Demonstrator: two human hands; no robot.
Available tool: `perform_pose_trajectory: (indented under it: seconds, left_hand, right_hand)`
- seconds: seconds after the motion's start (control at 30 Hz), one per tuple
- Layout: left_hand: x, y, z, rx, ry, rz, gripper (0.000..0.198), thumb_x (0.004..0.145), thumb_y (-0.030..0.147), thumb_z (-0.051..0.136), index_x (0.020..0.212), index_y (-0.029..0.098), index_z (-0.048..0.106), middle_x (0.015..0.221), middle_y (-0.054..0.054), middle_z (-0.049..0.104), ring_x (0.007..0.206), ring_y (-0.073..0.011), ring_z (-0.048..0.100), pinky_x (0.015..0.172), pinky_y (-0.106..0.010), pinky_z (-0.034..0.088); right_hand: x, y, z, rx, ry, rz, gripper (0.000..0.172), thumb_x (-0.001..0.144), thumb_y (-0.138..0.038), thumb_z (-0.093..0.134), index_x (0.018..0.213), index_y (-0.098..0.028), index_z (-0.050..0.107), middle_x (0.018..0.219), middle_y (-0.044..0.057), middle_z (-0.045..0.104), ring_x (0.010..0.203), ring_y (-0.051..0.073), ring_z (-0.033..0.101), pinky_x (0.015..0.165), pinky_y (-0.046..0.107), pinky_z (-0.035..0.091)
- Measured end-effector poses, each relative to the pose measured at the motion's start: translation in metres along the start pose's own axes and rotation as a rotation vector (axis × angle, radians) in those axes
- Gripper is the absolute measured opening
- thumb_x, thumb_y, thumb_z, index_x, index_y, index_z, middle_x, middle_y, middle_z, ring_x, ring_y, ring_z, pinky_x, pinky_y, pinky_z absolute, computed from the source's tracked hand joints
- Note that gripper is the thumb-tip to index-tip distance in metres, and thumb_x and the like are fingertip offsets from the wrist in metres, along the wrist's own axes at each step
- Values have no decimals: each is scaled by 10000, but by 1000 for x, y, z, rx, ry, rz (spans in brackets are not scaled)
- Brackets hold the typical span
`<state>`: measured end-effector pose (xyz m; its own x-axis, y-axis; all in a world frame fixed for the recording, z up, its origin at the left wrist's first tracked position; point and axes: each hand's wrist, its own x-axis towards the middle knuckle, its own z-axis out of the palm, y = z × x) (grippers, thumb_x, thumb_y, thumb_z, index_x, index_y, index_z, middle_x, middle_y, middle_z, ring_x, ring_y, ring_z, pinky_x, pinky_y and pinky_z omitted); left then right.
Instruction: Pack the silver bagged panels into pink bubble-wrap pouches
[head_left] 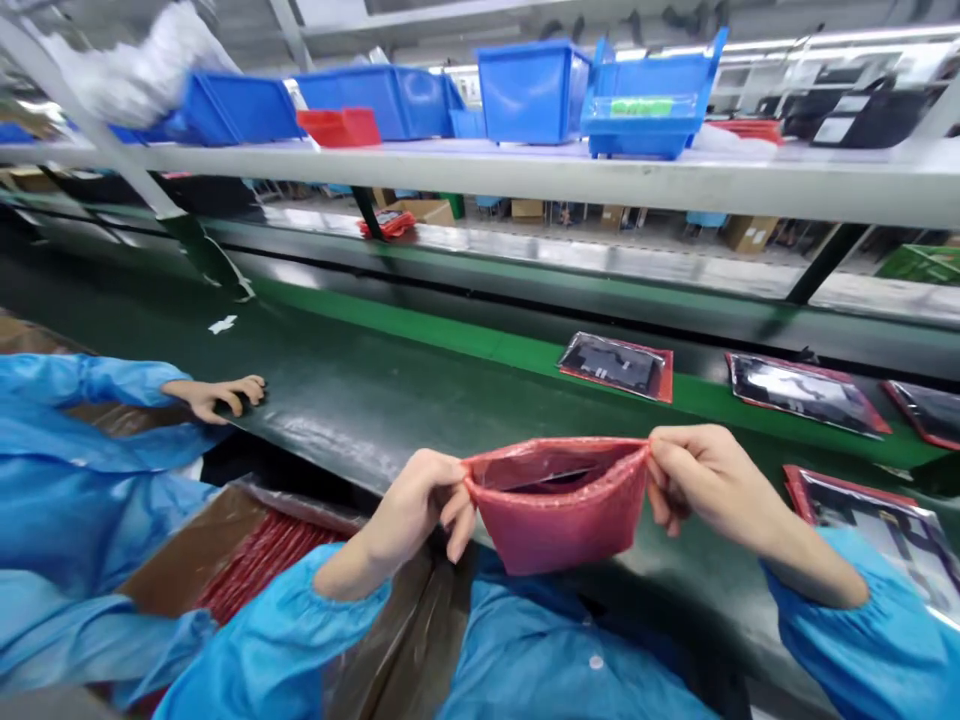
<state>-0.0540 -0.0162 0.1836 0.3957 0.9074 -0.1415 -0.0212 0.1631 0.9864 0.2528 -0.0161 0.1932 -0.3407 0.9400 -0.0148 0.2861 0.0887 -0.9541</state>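
A red bubble-wrap pouch point(566, 535) hangs in front of my body, its mouth spread open at the top. My left hand point(431, 495) pinches the left corner of the mouth. At the right corner, my right hand point(694, 475) is closed on the pouch edge. Something dark shows inside the opening, but I cannot make out what it is. To the right lies a flat dark part in clear plastic on a red pouch point(877, 540), close to my right forearm.
A green conveyor belt point(337, 390) carries wrapped panels point(619, 365) along its far side. At left, a co-worker's hand point(221, 395) rests on the belt edge, above a carton of red pouches point(259, 560). Blue bins point(532, 95) stand on the shelf point(465, 172) ahead.
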Motion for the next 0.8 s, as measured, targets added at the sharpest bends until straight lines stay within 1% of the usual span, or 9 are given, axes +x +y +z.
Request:
perform_pose_trajectory:
  seconds: [0.1, 0.2, 0.27, 0.37, 0.43, 0.53, 0.6, 0.7, 0.8]
  left_hand:
    - [5, -6, -11, 58, 152, 70, 428, 774, 446, 475, 403, 233, 456, 405, -69, 578, 407, -203, 544, 507, -328, 440]
    - [21, -20, -31, 227, 437, 222, 402, 753, 439, 487, 408, 233, 507, 470, -55, 591, 517, -203, 565, 628, -342, 488]
    - [35, -38, -48, 304, 634, 341, 394, 761, 432, 472, 425, 234, 532, 499, -43, 583, 539, -191, 542, 641, -330, 480]
    - [50, -73, -77, 411, 840, 461, 387, 795, 422, 443, 477, 234, 561, 589, -42, 625, 628, -204, 584, 687, -328, 492]
    - [52, -98, -97, 465, 916, 427, 356, 775, 417, 452, 495, 235, 574, 632, -43, 655, 692, -221, 626, 735, -336, 509]
    - [41, -135, -125, 455, 969, 268, 299, 715, 401, 489, 481, 234, 570, 580, -46, 649, 667, -240, 651, 693, -346, 530]
    - [23, -158, -140, 391, 942, 161, 313, 732, 408, 499, 482, 228, 551, 586, -65, 675, 631, -248, 667, 616, -342, 533]
    - [-10, -178, -152, 254, 952, 32, 368, 787, 446, 531, 515, 201, 567, 677, -109, 741, 589, -246, 681, 509, -318, 509]
    - [-32, -164, -140, 150, 948, 57, 402, 799, 467, 590, 527, 174, 635, 689, -121, 756, 567, -236, 675, 481, -306, 504]
  right_hand:
    - [18, 12, 10, 20, 30, -123, 342, 943, -271, 427, 631, -217, 557, 580, 9, 673, 514, 145, 616, 530, 241, 451]
    - [53, 29, 27, -113, 155, -256, 325, 959, -257, 440, 691, -206, 618, 704, 21, 714, 694, 164, 658, 670, 262, 485]
    - [81, 40, 44, -225, 208, -342, 304, 959, -234, 452, 711, -206, 625, 751, 15, 709, 728, 161, 642, 715, 268, 481]
    - [114, 55, 73, -323, 154, -465, 271, 962, -210, 461, 752, -210, 633, 880, 34, 710, 811, 168, 642, 790, 286, 491]
    - [125, 67, 90, -355, 71, -456, 258, 959, -190, 469, 786, -216, 659, 1065, 65, 718, 968, 187, 662, 892, 311, 496]
    - [131, 92, 97, -387, 41, -274, 190, 876, -163, 587, 725, -228, 683, 1185, 83, 716, 1148, 232, 650, 976, 344, 498]
    - [134, 112, 84, -392, 115, -131, 176, 817, -161, 651, 666, -245, 685, 1070, 75, 749, 1129, 257, 667, 962, 357, 516]
    - [142, 140, 37, -400, 291, 78, 170, 851, -230, 650, 700, -269, 717, 882, 52, 750, 1021, 257, 696, 924, 373, 533]
    - [154, 161, -24, -420, 484, 301, 161, 920, -325, 628, 857, -229, 740, 912, 62, 742, 987, 246, 693, 920, 403, 531]
